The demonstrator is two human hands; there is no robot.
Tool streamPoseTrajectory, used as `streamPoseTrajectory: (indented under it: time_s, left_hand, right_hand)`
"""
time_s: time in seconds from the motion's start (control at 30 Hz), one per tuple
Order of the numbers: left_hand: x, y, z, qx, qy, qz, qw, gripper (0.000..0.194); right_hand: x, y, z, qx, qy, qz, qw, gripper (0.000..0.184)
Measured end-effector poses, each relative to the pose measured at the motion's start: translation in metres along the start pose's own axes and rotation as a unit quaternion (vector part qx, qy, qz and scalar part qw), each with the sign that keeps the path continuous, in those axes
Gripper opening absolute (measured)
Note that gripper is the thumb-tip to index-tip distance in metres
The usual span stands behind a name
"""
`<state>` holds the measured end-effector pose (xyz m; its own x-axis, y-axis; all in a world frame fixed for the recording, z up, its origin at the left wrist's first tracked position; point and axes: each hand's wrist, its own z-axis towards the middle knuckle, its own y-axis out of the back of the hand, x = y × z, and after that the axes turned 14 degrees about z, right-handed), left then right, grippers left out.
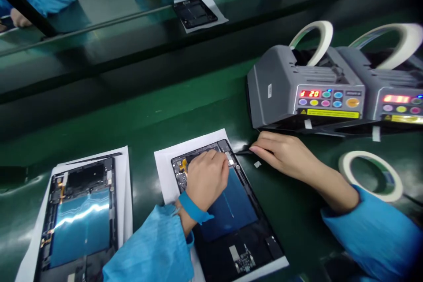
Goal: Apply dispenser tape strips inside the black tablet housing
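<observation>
The person's right hand (287, 154) has its thumb and fingers pinched closed on a thin black stick-like tool (243, 152). From that grip the tool points left, to the long right side of an open, flat black tablet with a blue middle (231, 211), near its far right corner. The pictures do not show if the tip touches. The tablet lies to the left of the right hand and nearer the person, on a white paper sheet (165, 172) on the shiny green table (142, 128). Its long way runs from the sheet's far edge down toward its near right corner, so the tool comes in across it. The left hand (206, 178) is nearer, right over the tablet's far part, with its fingers curled down; what its tips hold, if anything, is hidden. Just below the right fingertips, between that hand and the tablet, sits a tiny white square scrap (257, 164).
</observation>
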<state>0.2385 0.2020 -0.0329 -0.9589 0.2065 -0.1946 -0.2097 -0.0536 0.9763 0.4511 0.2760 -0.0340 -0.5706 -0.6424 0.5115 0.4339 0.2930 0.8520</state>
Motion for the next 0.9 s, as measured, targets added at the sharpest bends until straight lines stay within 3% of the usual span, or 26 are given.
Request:
streamPoseTrajectory:
  time_s: [0.13, 0.37, 0.6, 0.9]
  left_hand:
    - [-0.001, 0.0, 0.001, 0.0, -0.001, -0.006, 1.0, 0.013]
    - [-0.001, 0.001, 0.002, 0.005, 0.004, -0.013, 1.0, 0.013]
    - [0.0, -0.001, 0.005, 0.005, 0.006, -0.018, 1.0, 0.013]
    - [-0.001, 0.0, 0.004, -0.001, 0.003, -0.025, 1.0, 0.012]
  right_hand:
    - [0.003, 0.003, -0.001, 0.009, 0.0, -0.01, 1.0, 0.037]
    - [0.011, 0.009, 0.001, -0.016, 0.073, -0.116, 0.99, 0.039]
    - [0.022, 0.014, 0.005, -0.011, 0.103, -0.174, 0.979, 0.034]
    - [0.029, 0.017, 0.012, 0.03, 0.075, -0.178, 0.981, 0.038]
